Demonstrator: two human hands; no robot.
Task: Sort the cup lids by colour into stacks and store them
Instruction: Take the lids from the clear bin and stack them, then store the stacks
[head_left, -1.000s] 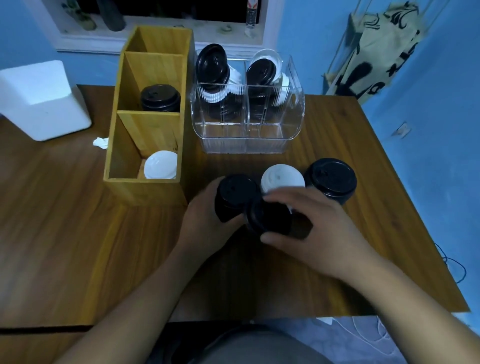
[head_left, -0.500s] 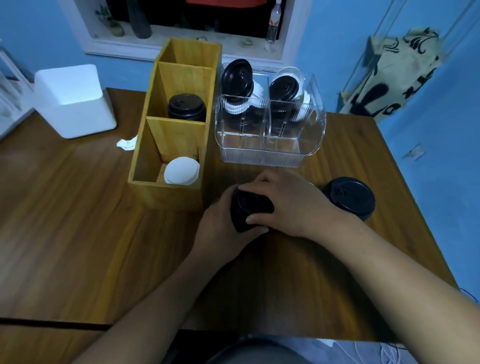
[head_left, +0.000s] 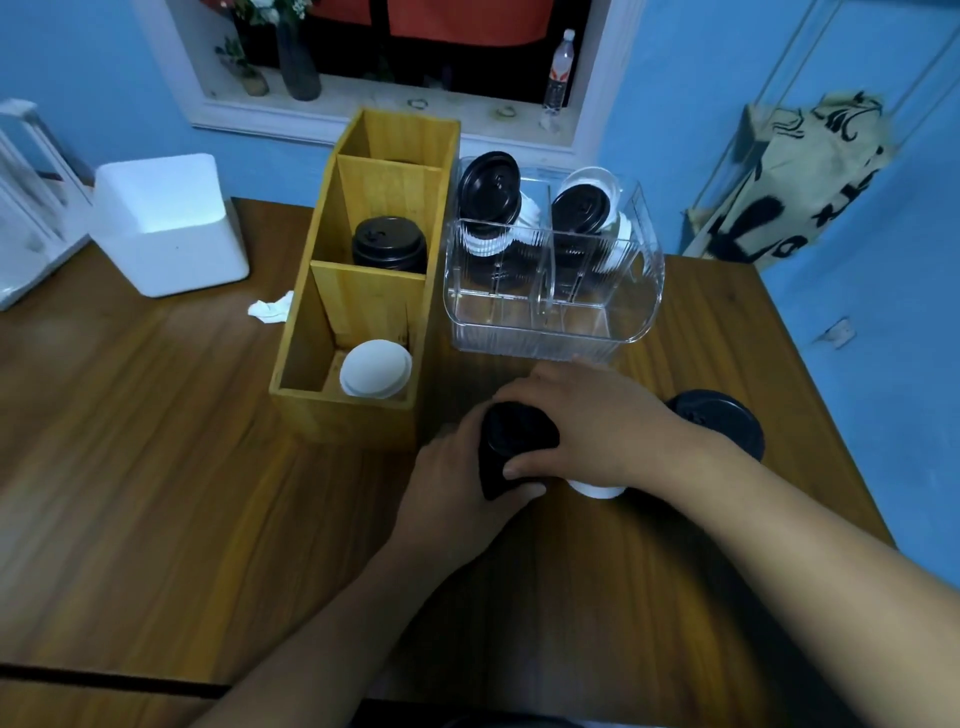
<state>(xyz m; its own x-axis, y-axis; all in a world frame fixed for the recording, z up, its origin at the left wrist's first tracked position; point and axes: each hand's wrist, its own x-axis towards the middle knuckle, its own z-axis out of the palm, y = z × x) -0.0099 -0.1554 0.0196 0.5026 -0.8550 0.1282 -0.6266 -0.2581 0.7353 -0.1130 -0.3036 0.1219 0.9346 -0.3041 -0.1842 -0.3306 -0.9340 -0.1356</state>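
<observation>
Both hands meet on a stack of black lids (head_left: 511, 449) standing on the table in front of the wooden box. My left hand (head_left: 457, 499) grips the stack from the near left side. My right hand (head_left: 592, 426) curls over its top, thumb on the near side. Under my right wrist a white lid stack (head_left: 597, 489) peeks out. Another black lid stack (head_left: 719, 421) stands to the right. The wooden divider box (head_left: 311, 395) holds a white lid pile (head_left: 375, 369) in its near compartment and black lids (head_left: 389, 248) in the middle one.
A clear plastic organiser (head_left: 550, 338) behind my hands holds mixed black and white lids (head_left: 491, 189). A white foam block (head_left: 166, 223) sits at the far left of the wooden table (head_left: 156, 493), with a crumpled tissue (head_left: 270, 307) beside the box. Blue walls surround the table.
My right hand carried a black lid leftward and set it onto the stack that my left hand holds, now covering the white stack. The camera tilted up.
</observation>
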